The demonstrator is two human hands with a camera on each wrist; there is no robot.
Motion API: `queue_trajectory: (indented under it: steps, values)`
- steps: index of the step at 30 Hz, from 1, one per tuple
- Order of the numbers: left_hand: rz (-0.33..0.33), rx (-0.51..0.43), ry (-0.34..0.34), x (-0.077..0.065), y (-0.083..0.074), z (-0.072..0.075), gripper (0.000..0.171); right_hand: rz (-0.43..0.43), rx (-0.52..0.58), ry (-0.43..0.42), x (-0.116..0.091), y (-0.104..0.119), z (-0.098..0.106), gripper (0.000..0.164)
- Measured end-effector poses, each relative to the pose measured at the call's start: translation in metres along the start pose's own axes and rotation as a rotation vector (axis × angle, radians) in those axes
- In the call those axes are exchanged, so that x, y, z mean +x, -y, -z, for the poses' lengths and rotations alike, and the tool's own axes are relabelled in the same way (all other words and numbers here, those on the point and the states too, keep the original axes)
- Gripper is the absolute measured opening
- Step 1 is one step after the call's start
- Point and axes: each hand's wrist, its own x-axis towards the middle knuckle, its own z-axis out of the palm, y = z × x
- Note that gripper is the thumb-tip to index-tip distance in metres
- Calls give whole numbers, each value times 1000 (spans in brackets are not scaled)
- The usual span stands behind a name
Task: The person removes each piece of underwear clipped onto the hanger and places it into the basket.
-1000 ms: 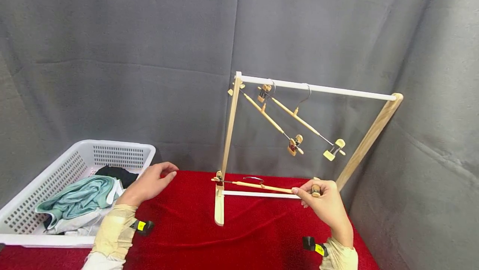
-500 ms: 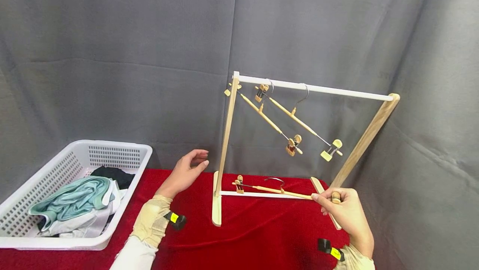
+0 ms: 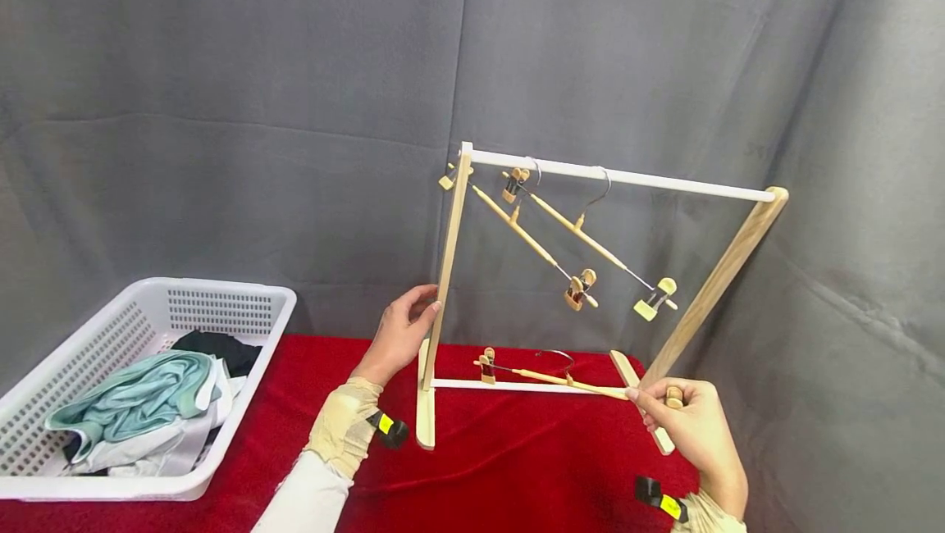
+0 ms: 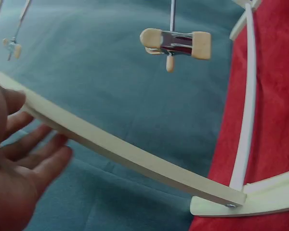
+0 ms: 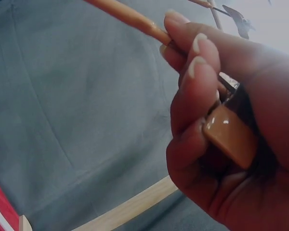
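My right hand (image 3: 694,426) pinches the right end of a wooden clip hanger (image 3: 542,374) between thumb and fingers. One of its wooden clips (image 5: 231,137) sits inside the curled fingers in the right wrist view; the other clip (image 3: 488,365) points left, near the rack's lower bar. At the rack's left post (image 3: 449,262) is my left hand (image 3: 399,336), its thumb at the near face. In the left wrist view, the fingers (image 4: 48,161) reach loosely past the post, spread and blurred. Two more clip hangers (image 3: 517,225) hang slanted from the white top rail (image 3: 627,178).
A white plastic basket (image 3: 284,303) stands at left, holding a teal garment (image 3: 140,394), a black one (image 3: 221,350) and white cloth. Red cloth (image 3: 472,467) covers the table. Grey curtain (image 3: 295,107) closes off the back and right. The rack's right post (image 3: 716,287) leans near the right curtain.
My left hand has moved right, from beside the basket to the rack's left post. The right hand has carried the clip hanger to the right and slightly down. The hung hangers stay put.
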Motion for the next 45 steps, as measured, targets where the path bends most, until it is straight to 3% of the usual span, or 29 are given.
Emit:
queue_trajectory:
  steps: [5,9,14,23,28,35,41,45]
  values:
    - [-28,-25,-78,0,7,-10,40,-70,-21,-33,3,-2,1,22]
    - [-60,-15,-128,-1,12,-15,38,-124,-53,-114,5,-2,3,24]
    - [-106,15,-173,-1,16,-20,38,-179,-55,-254,4,-1,6,28]
    - [-121,-6,-173,-2,15,-20,39,-223,-2,-567,0,12,3,22]
    - [-115,-10,-155,-1,15,-19,40,-203,78,-687,-1,15,3,21]
    - [-76,-22,-127,-2,15,-18,41,-109,311,-834,-6,13,10,17]
    - [-75,-12,-126,-2,15,-17,41,-87,320,-873,-3,14,22,16]
    - [-78,-8,-140,0,14,-19,39,-21,311,-907,5,19,33,17]
